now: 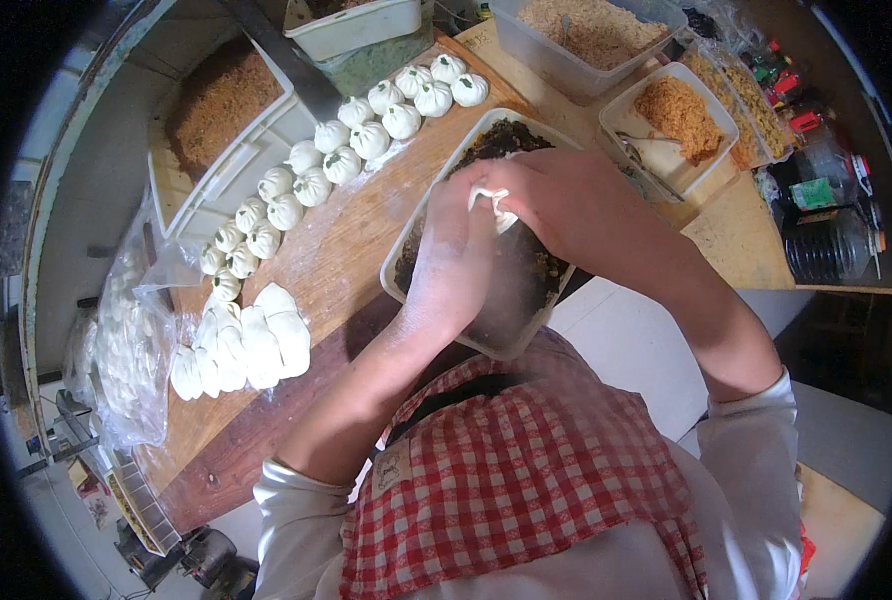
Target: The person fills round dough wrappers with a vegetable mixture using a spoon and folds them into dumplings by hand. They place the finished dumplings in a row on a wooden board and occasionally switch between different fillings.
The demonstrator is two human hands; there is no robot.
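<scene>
Between my two hands is a piece of white dough (502, 214), its edge gathered in folds. My left hand (449, 244) cups it from the left, and flour dusts the wrist. From the right, my right hand (558, 195) pinches the dough's rim with bent fingers; its fingertips are partly hidden. Both hands are above a plastic tub of dark chopped filling (509, 135), which they partly cover. Pleated buns (341, 165) with green specks at their tops stand in two rows on the wooden board (363, 255). Flat dough wrappers (266, 337) lie overlapped at the board's near left.
Beyond the board stand a tub of brown filling (228, 97) and a clear tub of pale filling (596, 34). At right sits a tray of orange filling (682, 112) with spoons, near plastic bottles (828, 240). A clear plastic bag (127, 337) lies along the board's left end.
</scene>
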